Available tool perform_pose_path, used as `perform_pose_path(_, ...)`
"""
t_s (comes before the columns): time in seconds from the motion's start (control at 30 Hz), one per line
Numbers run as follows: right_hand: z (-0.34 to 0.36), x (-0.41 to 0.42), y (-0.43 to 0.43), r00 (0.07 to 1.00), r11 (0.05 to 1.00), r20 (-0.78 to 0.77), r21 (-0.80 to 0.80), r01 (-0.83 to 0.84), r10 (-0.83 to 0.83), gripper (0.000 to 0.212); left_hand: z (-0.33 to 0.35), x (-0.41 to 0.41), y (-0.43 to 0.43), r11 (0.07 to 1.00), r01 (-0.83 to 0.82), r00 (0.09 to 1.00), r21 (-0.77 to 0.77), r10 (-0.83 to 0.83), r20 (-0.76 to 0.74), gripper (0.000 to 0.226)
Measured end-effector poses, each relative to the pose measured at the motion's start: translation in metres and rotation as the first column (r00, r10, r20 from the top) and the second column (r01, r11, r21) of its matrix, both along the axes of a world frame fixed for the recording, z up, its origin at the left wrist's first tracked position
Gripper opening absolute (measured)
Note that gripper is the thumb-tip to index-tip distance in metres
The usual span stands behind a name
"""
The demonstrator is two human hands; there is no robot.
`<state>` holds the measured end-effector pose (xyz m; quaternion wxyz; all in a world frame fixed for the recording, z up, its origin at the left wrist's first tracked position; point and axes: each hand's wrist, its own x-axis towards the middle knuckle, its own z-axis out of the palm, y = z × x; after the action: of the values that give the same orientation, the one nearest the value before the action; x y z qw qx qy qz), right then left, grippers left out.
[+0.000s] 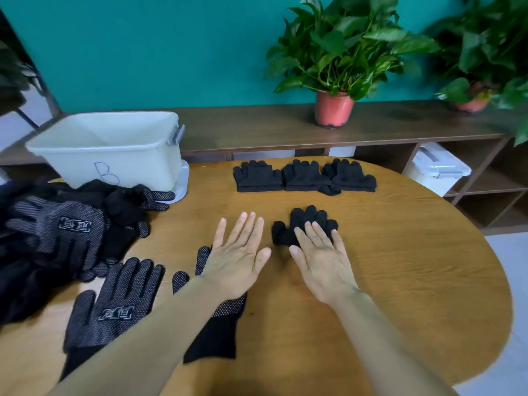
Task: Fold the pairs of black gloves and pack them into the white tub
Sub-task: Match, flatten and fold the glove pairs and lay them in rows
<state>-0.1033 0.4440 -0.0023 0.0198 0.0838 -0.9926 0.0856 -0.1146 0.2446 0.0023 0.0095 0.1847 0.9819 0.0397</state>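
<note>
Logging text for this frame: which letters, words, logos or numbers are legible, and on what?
"B", handwritten in blue on the front wall of the white plastic tub.
Framed white logo on the black dotted glove atop the left pile: too blurred to read.
Same logo on the black dotted glove lying flat at front: also unreadable.
</note>
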Motion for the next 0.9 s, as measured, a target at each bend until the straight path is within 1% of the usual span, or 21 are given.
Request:
perform_pose_path(0.17, 0.015, 0.019, -0.030, 1.000, 1.000, -0.011, 0.021, -0.021, 0.021, 0.099, 0.006, 0.037, -0.050, 0.996, -0.091, 0.995, -0.004, 0.091, -0.044, 0.084)
perform_pose_path(0.37, 0.038, 0.026, -0.093, 0.992, 0.992, -0.052, 0.048, -0.113, 0.115, 0.099, 0.013, 0.063, -0.112, 0.987, -0.162, 0.981, -0.005, 0.161, -0.107, 0.112)
perform_pose_path(0.4, 0.042, 0.026, -0.105, 0.990, 0.991, -0.054, 0.042, -0.130, 0.132, 0.093, 0.014, 0.064, -0.122, 0.986, -0.169, 0.979, 0.001, 0.168, -0.112, 0.112)
perform_pose_path(0.47, 0.049, 0.024, -0.129, 0.986, 0.986, -0.044, 0.043, -0.160, 0.162, 0.069, 0.015, 0.065, -0.141, 0.983, -0.183, 0.977, 0.025, 0.185, -0.111, 0.112)
perform_pose_path(0.5, 0.052, 0.022, -0.140, 0.984, 0.984, -0.042, 0.049, -0.173, 0.175, 0.061, 0.016, 0.065, -0.150, 0.982, -0.185, 0.976, 0.032, 0.188, -0.112, 0.113)
perform_pose_path(0.53, 0.055, 0.020, -0.150, 0.981, 0.981, -0.047, 0.051, -0.186, 0.189, 0.057, 0.017, 0.063, -0.159, 0.982, -0.183, 0.975, 0.035, 0.186, -0.121, 0.113)
perform_pose_path(0.63, 0.059, 0.009, -0.178, 0.970, 0.971, -0.067, 0.059, -0.232, 0.235, 0.053, 0.020, 0.056, -0.185, 0.986, -0.162, 0.974, 0.038, 0.166, -0.151, 0.106)
perform_pose_path(0.77, 0.061, -0.022, -0.209, 0.949, 0.955, -0.107, 0.036, -0.294, 0.296, 0.049, 0.020, 0.032, -0.218, 0.989, -0.115, 0.964, 0.088, 0.133, -0.231, 0.082)
perform_pose_path(0.83, 0.057, -0.043, -0.222, 0.933, 0.944, -0.140, 0.041, -0.328, 0.331, 0.048, 0.017, 0.016, -0.232, 0.991, -0.120, 0.956, 0.061, 0.132, -0.263, 0.069)
perform_pose_path(0.9, 0.052, -0.065, -0.236, 0.910, 0.935, -0.217, 0.054, -0.349, 0.352, 0.044, 0.015, -0.001, -0.242, 0.990, -0.136, 0.946, 0.034, 0.140, -0.293, 0.066)
